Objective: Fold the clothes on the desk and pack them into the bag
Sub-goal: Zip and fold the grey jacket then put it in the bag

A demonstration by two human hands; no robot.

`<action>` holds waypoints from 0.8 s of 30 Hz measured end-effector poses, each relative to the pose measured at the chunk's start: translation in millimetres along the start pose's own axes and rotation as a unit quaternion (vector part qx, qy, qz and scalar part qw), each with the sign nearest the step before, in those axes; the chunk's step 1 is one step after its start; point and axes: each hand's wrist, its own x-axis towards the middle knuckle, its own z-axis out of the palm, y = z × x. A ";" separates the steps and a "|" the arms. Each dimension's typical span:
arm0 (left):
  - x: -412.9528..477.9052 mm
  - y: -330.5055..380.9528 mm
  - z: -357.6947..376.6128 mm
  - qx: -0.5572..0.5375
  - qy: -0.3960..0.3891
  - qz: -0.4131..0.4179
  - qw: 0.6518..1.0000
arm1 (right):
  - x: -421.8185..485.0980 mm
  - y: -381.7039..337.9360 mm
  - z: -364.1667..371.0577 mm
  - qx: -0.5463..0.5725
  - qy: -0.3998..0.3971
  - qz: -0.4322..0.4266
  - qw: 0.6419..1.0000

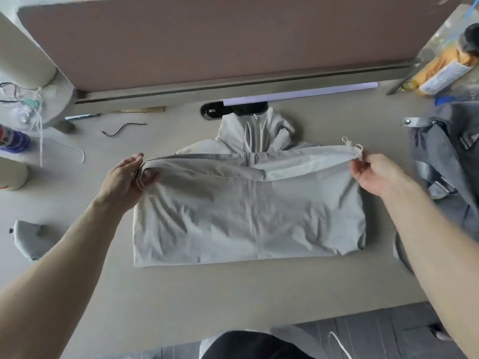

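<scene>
- While the pale grey garment (248, 216) lies flat on the middle of the desk (233, 294), the left hand (127, 177) grips the left end of its raised hem, fingers curled round the cloth.
- Further right, the right hand (373, 174) pinches the hem's other end, beside a cord loop (352, 147).
- At the desk's right edge lies the dark grey bag (451, 151).

Beige desk (233, 294). Pink-brown partition panel (207, 42) upright along its far edge, grey rail (181, 90) at the base. Dark cable port (211, 111) set near far edge. Grey plank floor (375, 332) beyond near edge.
</scene>
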 end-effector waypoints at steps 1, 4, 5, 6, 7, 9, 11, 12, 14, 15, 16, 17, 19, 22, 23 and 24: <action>10.8 -0.1 -0.6 0.010 0.000 -0.002 1.000 | 7.9 0.4 3.3 -0.002 0.014 0.001 1.000; 30.1 -3.1 -1.3 0.082 -0.038 -0.007 0.996 | 28.8 5.0 6.3 -0.017 0.045 0.011 0.999; 31.7 -4.5 0.5 0.101 -0.053 0.002 0.993 | 33.7 6.6 6.4 -0.035 0.046 0.012 0.998; 34.6 -7.6 1.2 0.102 -0.044 0.003 0.994 | 38.5 8.8 6.8 -0.066 0.049 0.004 0.997; 36.3 -10.7 2.4 0.101 -0.023 0.005 0.995 | 42.9 10.6 6.6 -0.115 0.050 -0.015 0.992; 37.8 -14.3 4.5 0.164 0.002 0.064 0.984 | 51.7 12.4 3.3 -0.277 0.069 -0.100 0.953; 42.1 -19.5 4.7 0.394 0.024 0.186 0.900 | 57.1 13.0 1.4 -0.509 0.080 -0.234 0.825; 45.9 -22.1 4.3 0.516 0.031 0.240 0.822 | 58.6 14.9 1.9 -0.608 0.058 -0.283 0.740; 52.4 -27.3 9.3 0.658 0.032 0.299 0.690 | 62.4 20.7 6.8 -0.718 -0.008 -0.327 0.614; 56.5 -30.5 12.5 0.687 0.025 0.305 0.659 | 64.9 22.8 10.6 -0.739 -0.025 -0.335 0.584; 61.4 -33.6 15.1 0.709 0.018 0.302 0.637 | 66.8 25.2 14.5 -0.748 -0.030 -0.334 0.573; 66.5 -35.7 17.5 0.726 0.013 0.292 0.623 | 70.5 26.6 17.3 -0.748 -0.023 -0.340 0.570; 74.2 -35.0 21.8 0.740 0.008 0.276 0.614 | 76.3 25.6 20.0 -0.727 0.009 -0.364 0.583; 81.4 -25.4 29.0 0.715 0.025 0.288 0.637 | 83.6 15.1 26.6 -0.676 0.011 -0.362 0.641; 84.9 -22.9 32.0 0.709 0.036 0.280 0.646 | 82.4 9.3 30.3 -0.678 0.022 -0.326 0.659; 88.2 -20.6 35.8 0.707 0.047 0.267 0.653 | 81.7 3.5 34.5 -0.682 0.034 -0.285 0.672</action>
